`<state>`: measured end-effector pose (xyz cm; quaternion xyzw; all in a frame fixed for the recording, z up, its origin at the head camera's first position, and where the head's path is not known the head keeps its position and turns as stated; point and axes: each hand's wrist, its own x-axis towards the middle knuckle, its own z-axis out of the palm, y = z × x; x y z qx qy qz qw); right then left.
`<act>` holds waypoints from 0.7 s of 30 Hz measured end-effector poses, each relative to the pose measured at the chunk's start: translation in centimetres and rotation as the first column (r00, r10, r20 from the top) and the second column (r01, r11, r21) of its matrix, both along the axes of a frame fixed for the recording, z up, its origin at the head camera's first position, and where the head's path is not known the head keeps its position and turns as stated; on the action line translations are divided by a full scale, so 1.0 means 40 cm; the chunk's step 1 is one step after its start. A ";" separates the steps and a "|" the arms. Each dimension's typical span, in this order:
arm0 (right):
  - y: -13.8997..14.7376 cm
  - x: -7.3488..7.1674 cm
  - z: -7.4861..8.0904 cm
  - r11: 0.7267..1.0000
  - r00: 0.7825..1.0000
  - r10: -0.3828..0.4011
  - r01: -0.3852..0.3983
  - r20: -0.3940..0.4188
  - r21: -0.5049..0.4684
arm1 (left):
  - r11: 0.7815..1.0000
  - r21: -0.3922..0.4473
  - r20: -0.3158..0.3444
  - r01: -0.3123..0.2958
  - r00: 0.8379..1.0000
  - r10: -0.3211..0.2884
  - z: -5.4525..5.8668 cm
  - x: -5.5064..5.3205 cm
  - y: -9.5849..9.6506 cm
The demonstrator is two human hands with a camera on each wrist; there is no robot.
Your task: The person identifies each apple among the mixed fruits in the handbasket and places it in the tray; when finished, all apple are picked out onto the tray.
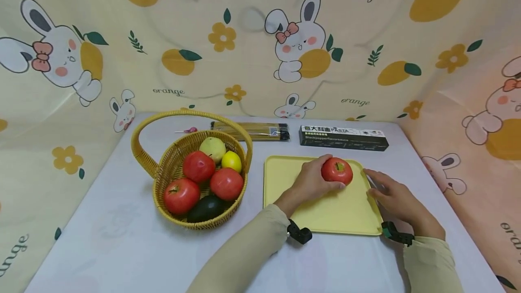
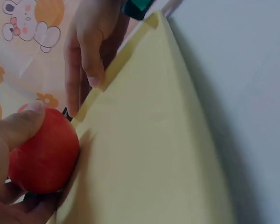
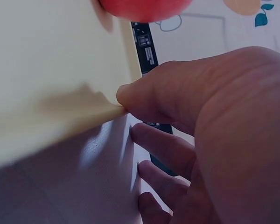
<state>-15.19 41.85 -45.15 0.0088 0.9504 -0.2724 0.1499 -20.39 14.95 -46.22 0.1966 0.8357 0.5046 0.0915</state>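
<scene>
My left hand [image 1: 312,180] grips a red tomato [image 1: 337,171] from its left side. Its thumb [image 2: 25,123] lies on one side of the fruit and the fingers curl under the other. The tomato is close over the far right part of a yellow rectangular tray [image 1: 325,214], green calyx facing up. At the tray's right edge is my right hand [image 1: 396,198]. In the right wrist view its thumb [image 3: 140,95] presses on the rim from the inside, while the fingers [image 3: 163,144] curl along the outside, pinching the rim.
Left of the tray stands a handled wicker basket [image 1: 160,209] with red fruits, a yellow-green fruit [image 1: 213,148], a lemon [image 1: 231,162] and an avocado [image 1: 206,208]. Behind lie a pasta pack [image 1: 260,131], a black pasta box [image 1: 343,138] and a small wrapped lollipop [image 1: 190,130]. Printed cloth walls enclose the table.
</scene>
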 end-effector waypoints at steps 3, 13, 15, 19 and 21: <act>-0.005 -0.006 -0.003 1.000 1.000 0.010 -0.010 -0.004 -0.005 | 0.999 -0.037 -0.017 -0.007 1.000 0.007 0.002 -0.003 0.002; -0.009 -0.003 -0.001 1.000 1.000 0.007 -0.007 0.021 -0.004 | 0.994 -0.099 -0.152 -0.047 0.988 0.031 0.075 0.071 -0.058; -0.008 0.000 0.001 1.000 1.000 0.005 -0.005 0.021 -0.001 | 0.998 -0.067 -0.165 -0.022 0.986 0.011 0.096 0.094 -0.088; -0.005 0.003 0.005 1.000 1.000 0.006 -0.006 0.017 0.008 | 0.999 0.012 -0.097 0.052 0.994 -0.050 0.134 0.139 -0.165; -0.004 0.003 0.005 1.000 1.000 0.005 -0.005 0.018 0.008 | 0.996 0.041 -0.039 0.085 0.996 -0.084 0.154 0.160 -0.212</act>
